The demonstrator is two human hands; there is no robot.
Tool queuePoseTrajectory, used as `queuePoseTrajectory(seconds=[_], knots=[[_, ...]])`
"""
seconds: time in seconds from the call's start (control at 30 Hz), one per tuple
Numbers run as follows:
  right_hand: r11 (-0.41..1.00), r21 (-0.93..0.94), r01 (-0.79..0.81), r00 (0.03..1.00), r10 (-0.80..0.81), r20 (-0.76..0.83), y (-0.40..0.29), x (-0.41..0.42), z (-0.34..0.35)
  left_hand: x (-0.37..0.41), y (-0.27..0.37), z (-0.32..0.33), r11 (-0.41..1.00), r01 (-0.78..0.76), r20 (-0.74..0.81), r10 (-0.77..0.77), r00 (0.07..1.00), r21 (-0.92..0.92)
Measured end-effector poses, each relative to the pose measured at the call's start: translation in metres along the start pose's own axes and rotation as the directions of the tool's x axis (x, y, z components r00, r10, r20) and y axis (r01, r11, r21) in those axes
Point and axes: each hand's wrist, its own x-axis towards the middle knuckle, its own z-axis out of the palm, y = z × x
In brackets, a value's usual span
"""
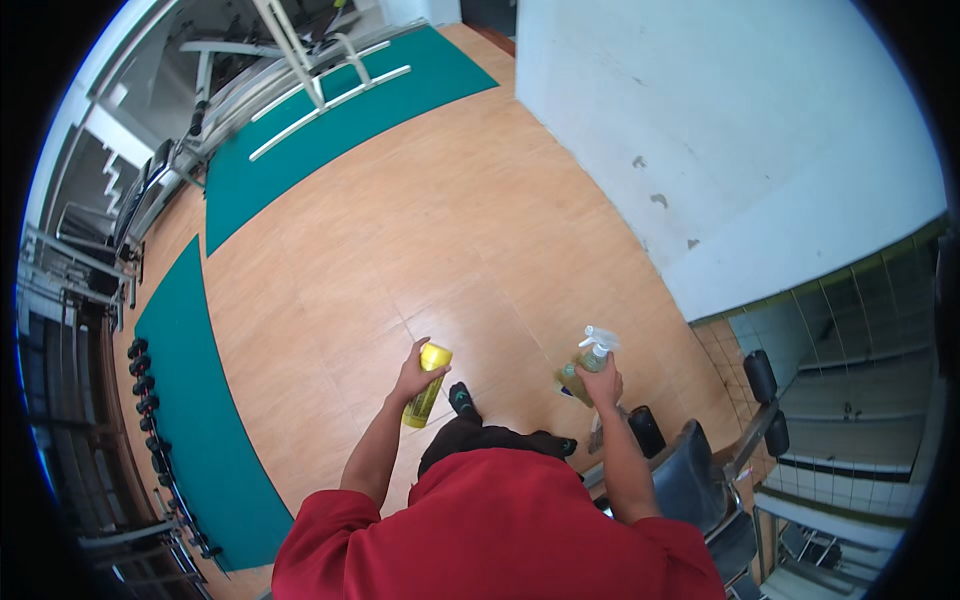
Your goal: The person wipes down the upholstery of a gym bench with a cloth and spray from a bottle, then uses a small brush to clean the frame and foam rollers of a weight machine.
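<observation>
My left hand (415,375) is wrapped around a yellow cylindrical can (421,406) with a yellow cap and dark writing on its side. The can tilts slightly, cap uppermost. In my right hand (602,381) is a clear plastic spray bottle (594,358) with a white trigger head pointing left. An olive-green item, perhaps a cloth (576,384), hangs beside the bottle at the same hand; blur hides its exact kind. Both hands are held out in front of my body, well apart, above the floor.
Wood-look flooring (397,225) spreads ahead. Green mats (375,105) lie ahead and left, bearing a white metal frame (330,112). A dumbbell row (150,405) lines the left mat. Padded gym equipment (686,465) stands close at right, near a white wall (697,150) and mirror (847,375).
</observation>
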Motion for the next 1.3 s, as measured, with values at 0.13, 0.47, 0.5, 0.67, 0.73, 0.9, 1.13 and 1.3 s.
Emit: queuePoseTrajectory(seconds=[0.13, 0.47, 0.5, 0.67, 0.73, 0.9, 1.13, 1.3], knots=[[0.984, -0.178, -0.004, 0.999, 0.012, 0.043, -0.054, 0.024, 0.038, -0.041, -0.139, -0.089, 0.920, 0.349, -0.170, -0.379, 0.910, -0.182], [0.955, -0.272, -0.115, 0.987, 0.142, 0.081, -0.151, 0.106, 0.124, 0.001, -0.193, -0.145, 0.781, 0.498, -0.200, -0.594, 0.779, -0.378], [0.954, -0.280, -0.111, 0.985, 0.143, 0.095, -0.172, 0.123, 0.131, 0.022, -0.191, -0.149, 0.780, 0.517, -0.193, -0.601, 0.775, -0.354], [0.954, -0.298, 0.024, 0.973, 0.045, 0.224, -0.298, 0.217, 0.164, 0.115, -0.165, -0.177, 0.730, 0.618, -0.253, -0.682, 0.686, -0.292], [0.929, -0.327, 0.172, 0.955, -0.076, 0.288, -0.354, 0.266, 0.178, 0.148, -0.152, -0.188, 0.697, 0.632, -0.287, -0.717, 0.636, -0.340], [0.803, -0.288, 0.521, 0.817, -0.373, 0.439, -0.532, 0.358, 0.230, 0.225, -0.141, -0.221, 0.635, 0.625, -0.351, -0.772, 0.530, -0.455], [0.679, -0.272, 0.682, 0.702, -0.505, 0.502, -0.736, 0.413, 0.304, 0.315, -0.177, -0.219, 0.440, 0.608, -0.225, -0.889, 0.398, -0.661], [0.652, -0.332, 0.681, 0.708, -0.474, 0.523, -0.837, 0.434, 0.360, 0.371, -0.208, -0.242, 0.366, 0.761, -0.148, -0.928, 0.342, -0.536]])
